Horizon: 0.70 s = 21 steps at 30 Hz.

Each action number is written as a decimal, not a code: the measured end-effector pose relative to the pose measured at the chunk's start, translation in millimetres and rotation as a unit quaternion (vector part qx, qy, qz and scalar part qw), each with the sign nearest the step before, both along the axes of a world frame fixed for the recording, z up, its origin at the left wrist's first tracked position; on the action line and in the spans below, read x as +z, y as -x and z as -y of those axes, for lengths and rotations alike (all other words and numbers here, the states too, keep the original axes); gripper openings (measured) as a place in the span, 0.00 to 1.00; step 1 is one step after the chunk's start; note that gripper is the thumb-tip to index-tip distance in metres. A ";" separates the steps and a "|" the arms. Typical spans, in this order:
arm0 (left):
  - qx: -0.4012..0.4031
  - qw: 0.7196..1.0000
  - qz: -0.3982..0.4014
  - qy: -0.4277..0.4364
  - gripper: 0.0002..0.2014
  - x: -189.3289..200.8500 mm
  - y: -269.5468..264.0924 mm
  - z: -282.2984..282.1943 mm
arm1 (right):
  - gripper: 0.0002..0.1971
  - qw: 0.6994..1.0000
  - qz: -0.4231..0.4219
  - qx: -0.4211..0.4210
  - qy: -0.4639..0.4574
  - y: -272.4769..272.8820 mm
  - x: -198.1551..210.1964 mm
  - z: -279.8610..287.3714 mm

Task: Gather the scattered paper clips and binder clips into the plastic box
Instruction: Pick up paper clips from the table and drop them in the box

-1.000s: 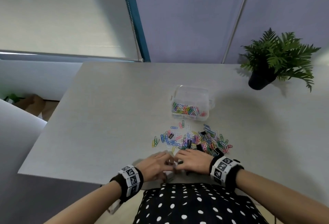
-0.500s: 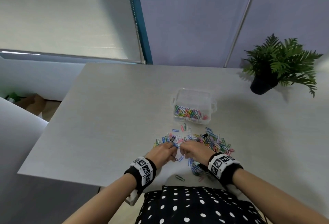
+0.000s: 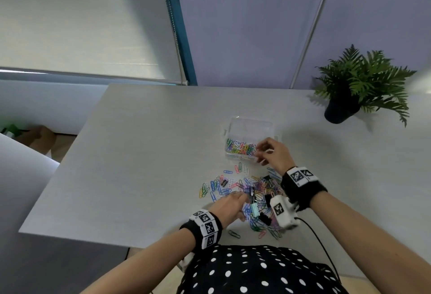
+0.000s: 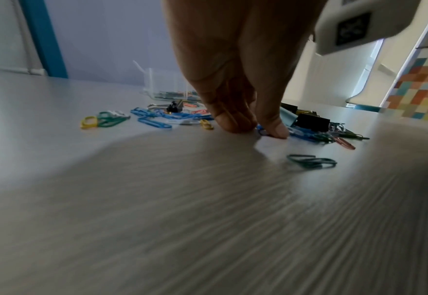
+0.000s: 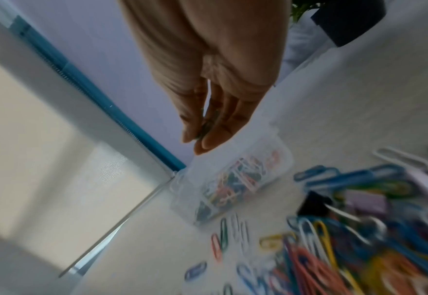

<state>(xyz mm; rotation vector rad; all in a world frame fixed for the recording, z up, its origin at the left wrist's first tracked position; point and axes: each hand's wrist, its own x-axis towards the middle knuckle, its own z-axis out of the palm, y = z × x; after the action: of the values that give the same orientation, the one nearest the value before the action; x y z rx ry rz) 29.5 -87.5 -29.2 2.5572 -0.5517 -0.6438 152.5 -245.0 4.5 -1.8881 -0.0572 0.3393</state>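
A clear plastic box [image 3: 249, 121] with coloured paper clips in its near half stands mid-table. My right hand [image 3: 259, 151] hovers at the box's near right corner; in the right wrist view its fingertips [image 5: 208, 137] pinch a few small dark clips above the box [image 5: 281, 169]. Scattered paper clips [image 3: 233, 186] and binder clips, one teal [image 3: 254, 208] and one black [image 3: 224, 182], lie in front of the box. My left hand [image 3: 242, 197] is down at the pile's near left. Its thumb and finger [image 4: 233, 123] pinch a blue paper clip [image 4: 261, 132] against the table.
One green clip [image 3: 234, 234] lies alone close to the table's near edge [image 3: 116, 240]. A potted fern [image 3: 359, 88] stands at the far right. My right wrist's white camera [image 3: 283, 212] hangs over the pile's near right. Another black binder clip [image 4: 312, 122] lies right of my left thumb.
My right hand has lifted from the pile and moved forward to the box with clips. My left hand has shifted slightly forward and stays low at the pile.
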 end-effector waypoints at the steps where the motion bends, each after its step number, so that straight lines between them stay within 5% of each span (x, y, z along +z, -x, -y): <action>1: -0.011 1.000 0.007 -0.009 0.20 0.4 -0.8 1.7 | 0.04 1.000 -0.001 -0.016 0.004 -8.8 1.3 0.2; 5: -0.034 0.999 0.023 -0.022 0.16 1.0 -2.8 4.5 | 0.08 0.999 -0.010 -0.022 0.038 -36.4 -1.2 -3.0; 11: -0.074 0.994 0.065 -0.043 0.07 -4.2 -3.7 4.7 | 0.11 0.981 0.021 0.076 0.179 -38.0 2.4 -10.2; 21: -0.106 0.991 0.054 -0.061 0.10 -3.6 -11.4 -16.7 | 0.10 0.953 0.136 0.196 0.189 21.5 6.2 -3.2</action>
<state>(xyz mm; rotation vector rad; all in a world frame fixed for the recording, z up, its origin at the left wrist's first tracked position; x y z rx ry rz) 40.9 -70.9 -32.8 2.6820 -0.8561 -0.6289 131.0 -241.9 10.6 -2.2928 -0.5964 0.3755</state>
